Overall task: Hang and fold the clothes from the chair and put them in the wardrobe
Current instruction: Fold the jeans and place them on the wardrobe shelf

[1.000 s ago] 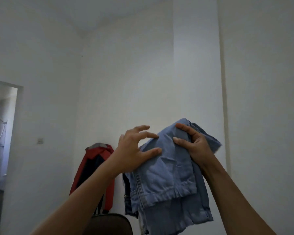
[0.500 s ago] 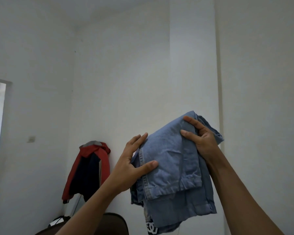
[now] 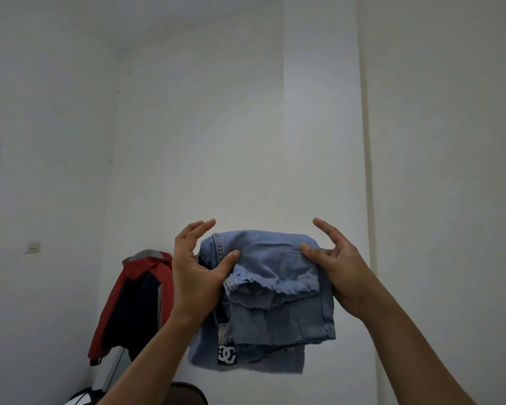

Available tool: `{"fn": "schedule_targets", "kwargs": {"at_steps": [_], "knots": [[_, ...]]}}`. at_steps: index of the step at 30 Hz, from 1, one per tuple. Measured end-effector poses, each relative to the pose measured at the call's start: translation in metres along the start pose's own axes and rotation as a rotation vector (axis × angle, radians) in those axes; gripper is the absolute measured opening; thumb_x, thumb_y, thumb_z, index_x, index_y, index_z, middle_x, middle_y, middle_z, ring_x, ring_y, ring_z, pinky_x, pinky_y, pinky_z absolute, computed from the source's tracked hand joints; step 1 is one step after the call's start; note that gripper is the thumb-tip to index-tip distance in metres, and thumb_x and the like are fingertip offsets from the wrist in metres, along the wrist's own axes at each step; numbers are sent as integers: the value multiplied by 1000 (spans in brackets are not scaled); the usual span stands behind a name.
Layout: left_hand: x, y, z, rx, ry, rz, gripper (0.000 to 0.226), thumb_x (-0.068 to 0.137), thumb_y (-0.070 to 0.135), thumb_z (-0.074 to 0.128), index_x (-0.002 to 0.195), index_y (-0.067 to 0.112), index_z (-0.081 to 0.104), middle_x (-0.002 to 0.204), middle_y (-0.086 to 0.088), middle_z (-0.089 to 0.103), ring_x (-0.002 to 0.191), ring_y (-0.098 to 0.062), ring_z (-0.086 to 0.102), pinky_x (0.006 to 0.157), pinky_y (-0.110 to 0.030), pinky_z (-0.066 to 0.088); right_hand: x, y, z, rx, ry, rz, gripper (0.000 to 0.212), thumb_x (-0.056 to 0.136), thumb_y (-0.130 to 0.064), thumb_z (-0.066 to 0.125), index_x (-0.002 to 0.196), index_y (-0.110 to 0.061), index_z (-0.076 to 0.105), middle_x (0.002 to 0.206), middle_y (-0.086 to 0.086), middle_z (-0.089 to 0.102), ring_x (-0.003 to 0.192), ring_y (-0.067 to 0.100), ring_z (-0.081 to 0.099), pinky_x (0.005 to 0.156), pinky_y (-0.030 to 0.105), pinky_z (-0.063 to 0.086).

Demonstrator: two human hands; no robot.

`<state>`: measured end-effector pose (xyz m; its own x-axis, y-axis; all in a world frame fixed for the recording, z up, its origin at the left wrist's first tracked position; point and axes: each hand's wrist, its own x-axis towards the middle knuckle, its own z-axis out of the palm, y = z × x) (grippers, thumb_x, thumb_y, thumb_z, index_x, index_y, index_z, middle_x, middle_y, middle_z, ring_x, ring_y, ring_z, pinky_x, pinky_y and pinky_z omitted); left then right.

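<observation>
Our one head-worn camera tilts up at the white wall (image 3: pixel 246 141), the left hand (image 3: pixel 196 276), right hand (image 3: pixel 345 276) and folded jeans (image 3: pixel 275 290) close before it.

Two forearms come in from the bottom edge of the frame, one left of centre and one at the lower right, both bare from the edge to the wrist. The left hand (image 3: pixel 196 276) and the right hand (image 3: pixel 341 268) are bare as well.
</observation>
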<state>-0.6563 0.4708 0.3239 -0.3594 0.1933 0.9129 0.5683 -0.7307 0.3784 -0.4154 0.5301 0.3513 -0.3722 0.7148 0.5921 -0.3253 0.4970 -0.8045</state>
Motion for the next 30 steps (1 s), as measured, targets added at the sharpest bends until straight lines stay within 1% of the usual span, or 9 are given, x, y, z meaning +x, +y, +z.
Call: {"fn": "schedule_targets", "kwargs": {"at_steps": [2, 5, 9, 11, 15, 17, 20, 27, 30], "knots": [[3, -1, -1, 14, 8, 24, 64, 71, 16, 88, 128, 26, 60, 133, 5, 51, 129, -9, 48, 109, -44, 44, 1, 4, 3, -42, -57, -31, 77, 75, -23, 84, 141, -39, 49, 123, 11, 69, 107, 28, 71, 92, 47, 58], [10, -3, -10, 53, -59, 84, 63, 70, 22, 88, 125, 33, 60, 133, 5, 51, 128, -3, 48, 109, -40, 45, 1, 9, 6, -162, -30, -111, 76, 72, -11, 87, 136, -35, 55, 129, 1, 64, 109, 19, 69, 87, 38, 60], [22, -6, -25, 145, -263, 137, 74, 61, 52, 88, 126, 40, 56, 138, 15, 49, 129, 6, 44, 103, -12, 40, 1, 15, 8, -300, 48, -248, 73, 74, -9, 87, 133, -38, 56, 131, -12, 61, 116, 13, 63, 89, 36, 60], [23, -6, -26, 192, -274, 182, 74, 60, 62, 83, 125, 35, 57, 132, 14, 53, 124, 4, 49, 100, -10, 41, 2, 18, 9, -383, 61, -301, 71, 73, -17, 88, 130, -43, 55, 130, -14, 60, 118, 12, 61, 91, 35, 58], [21, -3, -25, 184, -193, 225, 72, 60, 49, 88, 124, 29, 59, 123, 7, 62, 115, 0, 56, 97, -15, 46, -1, 23, 11, -616, 192, -386, 69, 65, -52, 85, 125, -57, 52, 129, -14, 52, 120, 10, 54, 101, 29, 46], [21, -3, -26, 180, -179, 230, 73, 60, 46, 87, 124, 28, 59, 122, 6, 62, 114, -2, 57, 97, -15, 46, -3, 22, 14, -477, 162, -446, 65, 71, -36, 89, 126, -46, 56, 129, -17, 58, 120, 8, 57, 93, 18, 50], [20, -2, -26, 197, -194, 216, 75, 62, 53, 88, 126, 26, 60, 123, 6, 60, 114, -5, 57, 97, -19, 47, -4, 20, 19, -337, 137, -494, 62, 75, -13, 87, 128, -29, 59, 123, -18, 65, 117, 9, 62, 90, 26, 57], [9, 2, -22, 590, -246, 65, 94, 56, 61, 86, 137, 28, 53, 133, 0, 40, 118, -18, 45, 97, -36, 48, -4, 34, 23, -371, 214, -551, 59, 78, 1, 81, 125, -29, 61, 122, -14, 66, 116, 2, 61, 96, 20, 52], [3, 16, -17, 743, -263, 67, 95, 65, 60, 82, 145, 29, 43, 114, 2, 49, 98, -14, 53, 83, -32, 52, -3, 47, 23, -435, 223, -558, 56, 79, 1, 79, 128, -22, 61, 124, -11, 66, 116, 4, 61, 97, 22, 53]]}}
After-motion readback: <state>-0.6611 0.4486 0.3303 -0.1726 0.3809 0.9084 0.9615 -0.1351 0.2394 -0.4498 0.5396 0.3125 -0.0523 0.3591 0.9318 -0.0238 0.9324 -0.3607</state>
